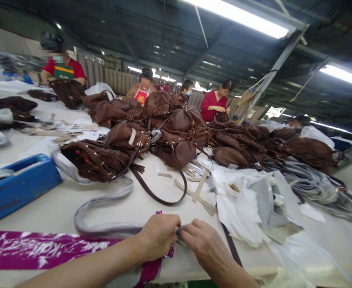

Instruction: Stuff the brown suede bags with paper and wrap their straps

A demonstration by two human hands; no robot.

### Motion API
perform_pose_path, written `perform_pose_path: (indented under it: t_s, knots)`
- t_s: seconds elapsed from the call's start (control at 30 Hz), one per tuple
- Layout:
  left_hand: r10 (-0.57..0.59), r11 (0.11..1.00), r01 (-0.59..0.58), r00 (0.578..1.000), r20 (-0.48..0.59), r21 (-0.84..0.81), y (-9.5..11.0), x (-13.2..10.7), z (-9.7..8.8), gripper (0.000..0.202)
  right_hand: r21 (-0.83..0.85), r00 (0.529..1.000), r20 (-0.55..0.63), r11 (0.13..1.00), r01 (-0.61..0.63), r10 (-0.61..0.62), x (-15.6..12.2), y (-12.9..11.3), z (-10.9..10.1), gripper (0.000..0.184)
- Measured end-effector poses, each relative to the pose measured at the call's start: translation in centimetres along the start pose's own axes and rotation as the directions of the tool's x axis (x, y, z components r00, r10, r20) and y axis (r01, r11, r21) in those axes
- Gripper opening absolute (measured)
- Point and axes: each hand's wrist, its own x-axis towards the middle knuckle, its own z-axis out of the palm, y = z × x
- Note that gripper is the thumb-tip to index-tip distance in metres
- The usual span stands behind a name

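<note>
My left hand (pixel 158 236) and my right hand (pixel 204 242) meet at the near edge of the white table (pixel 59 208). Both are closed, pinching the end of a grey plastic strip (pixel 104 200) that loops back across the table toward the bags. A brown fringed bag (pixel 98 160) lies just beyond the loop, its long brown strap (pixel 161 188) curving toward my hands. A purple printed wrapper (pixel 44 248) lies under my left forearm.
A heap of brown bags (pixel 176 120) covers the table's middle and right. A blue tape dispenser (pixel 17 184) sits at left. White paper and plastic sheets (pixel 254 204) lie at right with cardboard strips (pixel 194 192). Several people work at the far side.
</note>
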Motion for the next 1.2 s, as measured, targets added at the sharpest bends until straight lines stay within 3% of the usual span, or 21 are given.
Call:
perform_pose_path:
  t_s: [0.1, 0.2, 0.4, 0.63, 0.73, 0.8, 0.9, 0.97, 1.03, 1.13, 1.2]
  knots:
    - [0.104, 0.994, -0.104, 0.995, 0.003, -0.025, -0.2, -0.1, -0.4, 0.03, 0.101, 0.998, -0.016, 0.993, 0.062, -0.061, -0.4, 0.6, -0.2, 0.032]
    - [0.235, 0.972, -0.235, 0.972, 0.021, 0.006, -0.5, 0.0, -0.8, 0.018, 0.106, 0.982, -0.01, 0.976, 0.189, -0.189, -0.5, 1.5, -0.9, 0.039]
    - [0.377, 0.923, -0.379, 0.925, 0.042, 0.069, -1.1, 0.7, -1.1, 0.015, 0.026, 0.963, 0.042, 0.964, 0.266, -0.267, -0.1, 2.6, -2.0, 0.024]
    - [0.432, 0.875, -0.447, 0.894, 0.12, 0.186, -1.7, 2.3, -1.1, 0.008, 0.055, 0.963, -0.195, 0.978, 0.199, -0.185, -0.2, 2.8, -0.8, 0.029]
    - [0.378, 0.891, -0.399, 0.916, 0.134, 0.216, -0.7, 2.5, -0.3, 0.006, 0.027, 0.986, -0.147, 0.996, 0.085, -0.08, -0.9, 2.0, -0.7, 0.022]
    - [0.245, 0.943, -0.26, 0.965, 0.098, 0.209, 0.5, 2.3, 0.7, 0.006, 0.031, 0.993, -0.064, 0.995, -0.093, 0.095, -1.4, 0.8, -0.8, 0.011]
    - [0.028, 0.985, -0.033, 0.999, 0.031, 0.167, 2.2, 1.7, 1.9, 0.013, 0.161, 0.917, 0.132, 0.905, -0.394, 0.376, -2.1, -0.7, -0.6, 0.019]
    - [0.005, 0.99, -0.009, 1.0, 0.031, 0.142, 2.4, 1.3, 1.9, 0.011, 0.241, 0.87, 0.241, 0.842, -0.483, 0.431, -2.4, -0.9, -0.3, 0.016]
    - [0.089, 0.984, -0.098, 0.994, 0.07, 0.147, 1.9, 1.1, 1.1, 0.008, 0.259, 0.896, 0.263, 0.869, -0.422, 0.357, -2.5, -0.1, 0.0, 0.012]
    - [0.236, 0.935, -0.266, 0.96, 0.148, 0.236, 0.8, 1.0, -0.5, 0.008, 0.272, 0.957, 0.244, 0.936, -0.223, 0.157, -2.5, 1.7, -0.1, 0.012]
    - [0.255, 0.906, -0.298, 0.951, 0.174, 0.301, 0.7, 1.1, -0.8, 0.004, 0.322, 0.967, 0.239, 0.931, -0.169, 0.093, -2.2, 2.5, -0.6, 0.013]
